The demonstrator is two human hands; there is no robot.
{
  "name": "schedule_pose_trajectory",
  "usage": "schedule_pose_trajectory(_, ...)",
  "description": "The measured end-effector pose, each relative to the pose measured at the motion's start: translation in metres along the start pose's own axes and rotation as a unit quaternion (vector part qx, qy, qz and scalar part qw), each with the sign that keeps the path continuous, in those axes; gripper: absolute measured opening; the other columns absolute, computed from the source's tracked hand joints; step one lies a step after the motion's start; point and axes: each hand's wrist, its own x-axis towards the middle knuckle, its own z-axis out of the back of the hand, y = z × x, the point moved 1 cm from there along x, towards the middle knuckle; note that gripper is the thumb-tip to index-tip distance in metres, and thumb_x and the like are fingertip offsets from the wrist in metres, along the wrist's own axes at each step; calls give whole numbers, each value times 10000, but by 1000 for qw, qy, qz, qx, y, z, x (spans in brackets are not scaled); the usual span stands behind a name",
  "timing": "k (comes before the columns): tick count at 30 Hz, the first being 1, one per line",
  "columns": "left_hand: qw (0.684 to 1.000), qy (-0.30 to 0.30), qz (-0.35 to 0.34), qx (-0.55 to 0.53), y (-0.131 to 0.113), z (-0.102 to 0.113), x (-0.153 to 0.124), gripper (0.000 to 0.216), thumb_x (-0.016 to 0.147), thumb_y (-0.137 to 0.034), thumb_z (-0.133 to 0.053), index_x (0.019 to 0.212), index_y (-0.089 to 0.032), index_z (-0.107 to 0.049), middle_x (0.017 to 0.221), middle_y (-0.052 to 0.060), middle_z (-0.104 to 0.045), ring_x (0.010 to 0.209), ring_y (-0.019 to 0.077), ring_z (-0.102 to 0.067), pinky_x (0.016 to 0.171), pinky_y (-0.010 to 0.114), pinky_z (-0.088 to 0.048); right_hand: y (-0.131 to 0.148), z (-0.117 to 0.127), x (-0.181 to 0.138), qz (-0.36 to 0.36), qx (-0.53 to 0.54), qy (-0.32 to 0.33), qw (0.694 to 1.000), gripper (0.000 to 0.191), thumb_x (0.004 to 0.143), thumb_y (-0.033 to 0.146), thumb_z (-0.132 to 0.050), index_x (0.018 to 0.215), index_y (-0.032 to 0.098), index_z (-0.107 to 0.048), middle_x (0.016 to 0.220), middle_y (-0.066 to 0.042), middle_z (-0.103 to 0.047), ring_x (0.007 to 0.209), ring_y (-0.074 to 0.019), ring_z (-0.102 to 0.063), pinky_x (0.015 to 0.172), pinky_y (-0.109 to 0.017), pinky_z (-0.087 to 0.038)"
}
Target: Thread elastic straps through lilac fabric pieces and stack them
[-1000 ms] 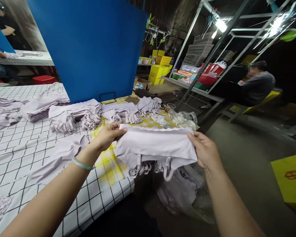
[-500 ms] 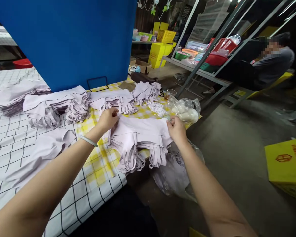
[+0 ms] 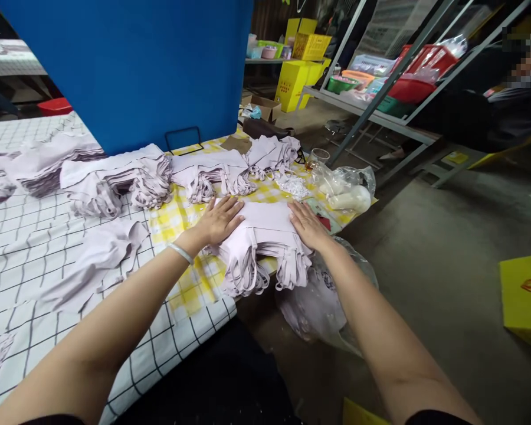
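Observation:
A stack of pale lilac fabric pieces (image 3: 268,221) with looped straps lies at the table's near corner, its straps hanging toward me. My left hand (image 3: 222,219) rests flat on the stack's left end, fingers spread. On the right end lies my right hand (image 3: 307,224), also flat with its fingers stretched out. Behind the stack, similar strapped piles (image 3: 210,168) sit in a row. One loose lilac piece (image 3: 97,260) is spread out to the left of my left forearm.
A tall blue panel (image 3: 137,71) stands at the table's back. Clear plastic bags, one (image 3: 351,192) on the corner and one (image 3: 323,301) hanging below, are at the right. Past the aisle are a metal rack (image 3: 371,115), yellow boxes (image 3: 524,295) and a seated person (image 3: 517,106).
Both hands have gone from closed fingers at the stack's top corners to lying flat on it. The stack's upper fabric now looks smoother. The camera view has shifted slightly.

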Motion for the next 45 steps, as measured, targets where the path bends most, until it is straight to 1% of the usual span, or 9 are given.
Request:
schedule_pose_trajectory(5, 989, -144, 10, 16, -13, -9, -71, 531, 992, -404, -435, 1463, -158, -452, 1593, 130, -358, 1517, 295, -212, 1228, 554, -151, 18, 39, -5, 2, -45, -66, 997, 639, 908, 498, -371, 1404, 110, -480, 1447, -224, -514, 1402, -388, -416, 1142, -584, -333)
schedule_pose_trajectory(9, 964, -239, 114, 29, 30, -11, -174, 364, 928, -294, -513, 1264, -187, -602, 1478, 116, -510, 1431, 294, -366, 1182, 518, -284, 103, 62, 6, 84, 27, -214, 973, 445, 877, 513, -496, 1230, 264, -605, 1209, -175, -642, 1160, -384, -589, 1004, -548, -455)
schedule_pose_trajectory(14, 887, -203, 411, 52, 122, 13, -285, 384, 803, -332, -647, 1145, -159, -633, 1306, 174, -578, 1258, 376, -471, 1036, 565, -400, 308, -4, 31, 228, 114, 80, 964, 246, 911, 235, -492, 1060, 232, -688, 1079, -88, -698, 980, -248, -652, 835, -353, -512)
schedule_pose_trajectory(18, 894, -132, 426, -34, 152, 22, -320, 197, 782, -276, -630, 953, -183, -662, 1158, 132, -644, 1144, 342, -550, 969, 528, -446, 405, -58, 69, 295, 46, 93, 950, 384, 830, 43, -514, 1141, 187, -689, 1327, -156, -601, 1213, -281, -542, 961, -376, -441)
schedule_pose_trajectory(22, 892, -164, 363, -215, 141, 57, -348, 135, 838, -307, -562, 852, -186, -621, 853, 42, -665, 840, 199, -620, 760, 338, -508, 398, -42, 76, 284, 65, 94, 952, 209, 850, 94, -523, 964, 149, -690, 1078, -140, -698, 1032, -253, -615, 880, -354, -478)
schedule_pose_trajectory(27, 819, -178, 269, -475, 124, 112, -365, 236, 781, -370, -693, 896, -172, -633, 775, 18, -648, 660, 132, -582, 576, 247, -447, 312, -2, 10, 178, 289, 145, 930, 201, 908, 337, -505, 952, 189, -634, 906, -57, -720, 802, -212, -668, 690, -316, -525)
schedule_pose_trajectory(32, 840, -114, 268, -459, 122, 76, -344, 226, 764, -328, -696, 909, -157, -668, 763, 17, -639, 655, 126, -563, 570, 240, -430, 249, 2, -74, 178, 183, 156, 954, 223, 821, 272, -493, 959, 251, -667, 1000, -57, -719, 944, -256, -685, 831, -409, -552)
schedule_pose_trajectory(39, 864, -226, 378, -245, 109, 20, -334, 294, 854, -221, -543, 1127, -168, -637, 972, 82, -660, 928, 223, -606, 814, 364, -495, 342, -37, -77, 193, 171, 165, 952, 544, 840, 482, -630, 1315, 239, -524, 1297, -124, -610, 1194, -291, -576, 934, -418, -497)
schedule_pose_trajectory(45, 918, -204, 338, -38, 61, -4, -316, 501, 815, -328, -619, 1285, -172, -539, 1299, 140, -574, 1195, 336, -496, 993, 525, -441, 398, -59, -41, 225, 132, 173, 950, 74, 789, 167, -565, 754, 216, -521, 746, -6, -603, 731, -175, -563, 661, -278, -419)
